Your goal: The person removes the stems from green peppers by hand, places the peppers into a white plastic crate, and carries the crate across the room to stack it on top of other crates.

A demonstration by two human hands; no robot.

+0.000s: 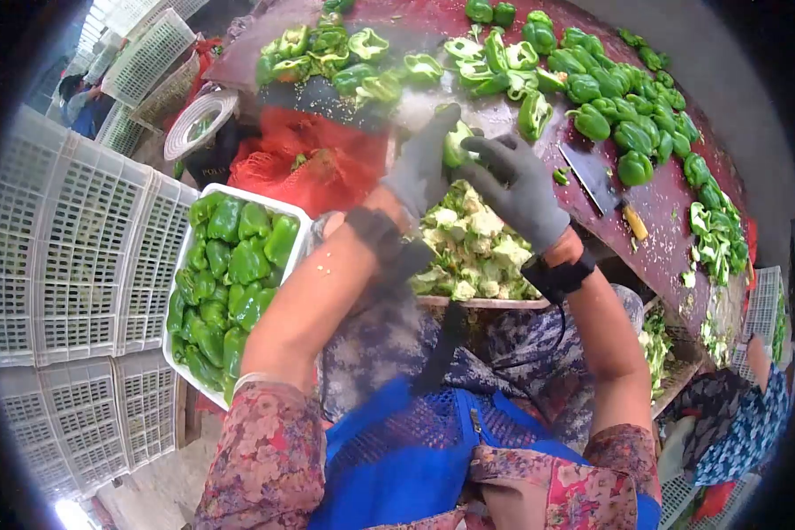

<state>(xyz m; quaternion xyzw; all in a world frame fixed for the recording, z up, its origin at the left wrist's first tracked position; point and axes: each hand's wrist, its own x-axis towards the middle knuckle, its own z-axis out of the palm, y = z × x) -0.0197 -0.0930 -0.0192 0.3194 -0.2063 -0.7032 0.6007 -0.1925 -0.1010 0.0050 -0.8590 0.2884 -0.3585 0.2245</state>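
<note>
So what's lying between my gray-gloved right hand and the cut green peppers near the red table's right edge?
In the head view, a yellow-handled metal knife lies there, a small green scrap beside its blade.

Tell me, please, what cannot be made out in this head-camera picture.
In the head view:
part of the held pepper, behind the left hand;
floor of the bin, under pepper scraps;
what the upper-left person handles, small and blurred;
far side of the table, cut off by the top edge.
</note>
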